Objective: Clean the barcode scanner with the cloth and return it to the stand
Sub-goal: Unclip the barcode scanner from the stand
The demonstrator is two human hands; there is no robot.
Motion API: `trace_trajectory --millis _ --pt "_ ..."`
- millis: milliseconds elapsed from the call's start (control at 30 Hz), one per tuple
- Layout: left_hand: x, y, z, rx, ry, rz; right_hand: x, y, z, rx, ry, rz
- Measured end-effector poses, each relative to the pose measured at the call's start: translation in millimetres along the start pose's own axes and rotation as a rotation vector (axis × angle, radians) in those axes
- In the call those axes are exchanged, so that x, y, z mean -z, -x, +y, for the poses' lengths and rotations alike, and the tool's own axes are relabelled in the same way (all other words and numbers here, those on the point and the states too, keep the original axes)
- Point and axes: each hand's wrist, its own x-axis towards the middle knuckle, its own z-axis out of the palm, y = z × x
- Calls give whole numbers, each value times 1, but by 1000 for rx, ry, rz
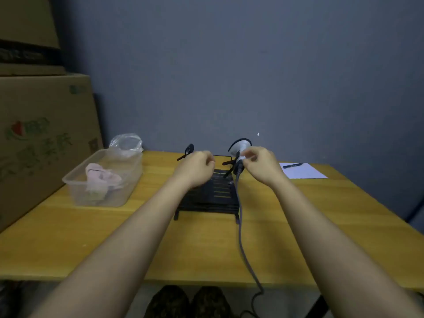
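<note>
The right hand curled its grip beside the upright barcode scanner; the left hand hung loosely curled, empty.

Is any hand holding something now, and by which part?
The right hand touches the barcode scanner at its handle, near the cable end; a closed grip cannot be confirmed. The left hand holds nothing visible.

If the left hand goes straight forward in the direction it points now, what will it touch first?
Probably the black arm of the stand just beyond the left hand, whose knuckles point toward the wall. Depth is unclear from this one view, so the hand might instead pass beside it toward the wall.
</note>
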Motion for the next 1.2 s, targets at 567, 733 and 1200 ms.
trace_trajectory --millis 567,733,1200 --pt "-98 -143 -43 106 -3 -375 -56 -81 61 -339 183 -243" --pt "-123 -162 -54 -39 16 -336 -60 -79 71 -318 113 -215" --pt "-154 -166 -68 -200 -49 -135 -75 -69 73 -309 138 -31"
